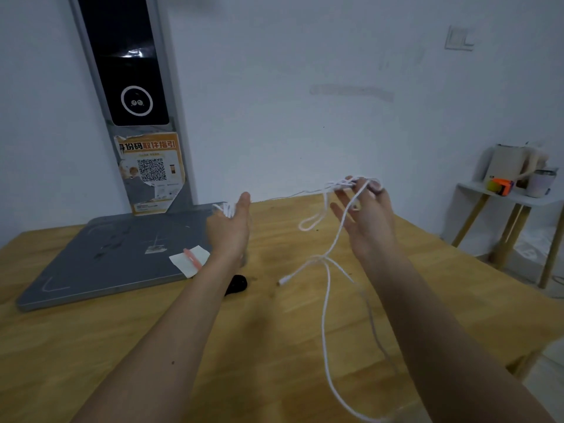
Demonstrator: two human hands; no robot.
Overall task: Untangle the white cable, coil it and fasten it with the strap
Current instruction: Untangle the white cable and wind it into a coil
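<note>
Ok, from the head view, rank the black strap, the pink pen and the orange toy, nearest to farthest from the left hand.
From the left hand:
1. Pink pen, just left of the wrist, on the paper.
2. Black strap, on the table below the forearm.
3. Orange toy, far right on the side table.

Plain room, likely parcel-pickup or workroom: wooden bench (pixel 152 346); grey kiosk stand (pixel 134 87) with QR poster (pixel 151 170) at 10 o'clock; wall switch (pixel 459 38), cluttered side table (pixel 515 198) at 2–3 o'clock.

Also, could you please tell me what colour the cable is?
White cable, clearest in the head view.
</note>
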